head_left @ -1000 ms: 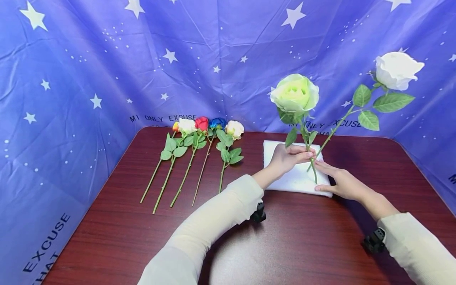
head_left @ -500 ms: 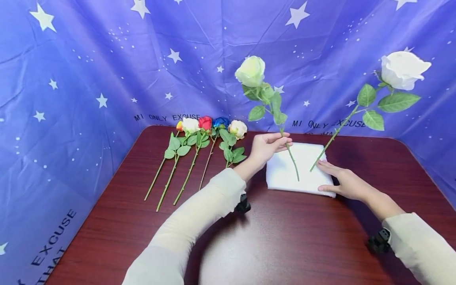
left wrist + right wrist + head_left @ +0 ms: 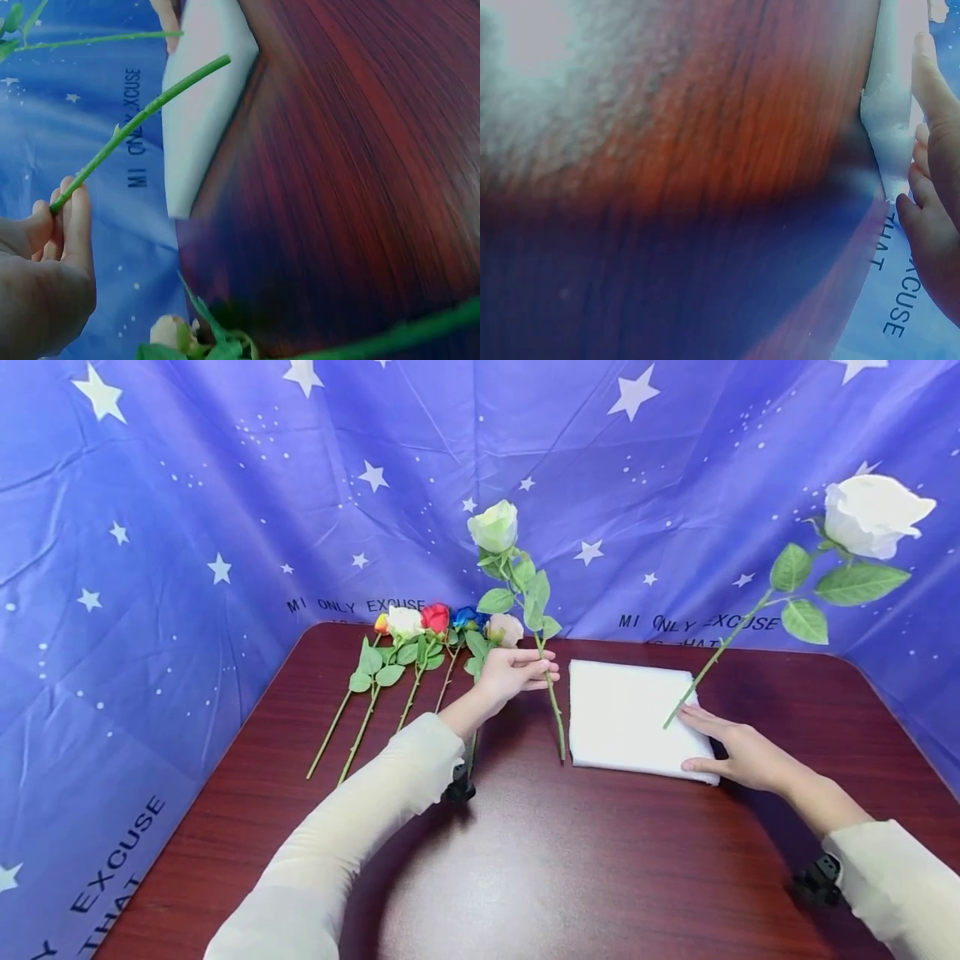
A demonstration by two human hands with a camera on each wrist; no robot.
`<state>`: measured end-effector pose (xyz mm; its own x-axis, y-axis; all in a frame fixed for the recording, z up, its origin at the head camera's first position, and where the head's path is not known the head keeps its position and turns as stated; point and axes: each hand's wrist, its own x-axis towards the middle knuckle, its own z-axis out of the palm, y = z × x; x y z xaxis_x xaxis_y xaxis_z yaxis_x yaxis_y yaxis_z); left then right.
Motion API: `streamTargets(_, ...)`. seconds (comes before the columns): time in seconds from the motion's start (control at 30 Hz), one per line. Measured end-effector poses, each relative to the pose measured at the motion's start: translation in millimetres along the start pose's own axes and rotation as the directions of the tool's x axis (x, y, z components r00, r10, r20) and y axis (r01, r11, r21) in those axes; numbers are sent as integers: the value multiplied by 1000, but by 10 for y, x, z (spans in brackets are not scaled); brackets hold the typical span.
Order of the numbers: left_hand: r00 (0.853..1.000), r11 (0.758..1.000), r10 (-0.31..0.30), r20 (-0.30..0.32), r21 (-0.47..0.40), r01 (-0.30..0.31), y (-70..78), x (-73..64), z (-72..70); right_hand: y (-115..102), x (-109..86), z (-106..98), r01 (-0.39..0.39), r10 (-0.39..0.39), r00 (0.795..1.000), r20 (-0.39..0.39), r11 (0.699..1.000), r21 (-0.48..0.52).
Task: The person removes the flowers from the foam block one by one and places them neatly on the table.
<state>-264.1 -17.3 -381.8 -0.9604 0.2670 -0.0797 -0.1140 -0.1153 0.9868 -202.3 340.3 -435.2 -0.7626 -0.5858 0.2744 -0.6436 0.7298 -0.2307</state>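
Note:
My left hand (image 3: 513,675) pinches the stem of a pale green rose (image 3: 493,527) between thumb and fingers. The rose is held up left of a white foam block (image 3: 626,718), its stem end pointing down, near the block's left edge. In the left wrist view the bare lower green rose stem (image 3: 142,116) runs out past the fingertips. A white rose (image 3: 873,518) leans right, its stem end standing in the foam block. My right hand (image 3: 750,756) rests at the block's right edge with fingers extended; the right wrist view shows this hand (image 3: 937,165) alongside the foam block (image 3: 889,112).
Several roses lie in a row at the back left: a white one (image 3: 405,622), a red one (image 3: 435,618), a blue one (image 3: 468,617) and a cream one (image 3: 504,631) among them, partly behind my left arm. A blue starry curtain (image 3: 247,485) hangs behind the dark red table (image 3: 525,877).
My left hand has carried the pale green rose leftward, away from over the foam block, towards the lying roses. The right hand has stayed on the block.

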Motion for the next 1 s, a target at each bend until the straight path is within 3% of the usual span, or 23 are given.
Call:
streamTargets(0.27, 992, 989, -124, 27, 80, 121, -7, -105, -163, 17, -100, -7, 20, -20, 1000, -19, 1000, 2)
streamTargets(0.53, 972, 959, -226, 63, 189, 211, -46, -176, -232, 25, -168, -18, 23, -23, 999, -30, 1000, -2)
streamTargets(1.0, 951, 946, -293, 95, 175, 274, -146, -225, -237, 22, -185, -43, 17, -17, 999, -31, 1000, 4)
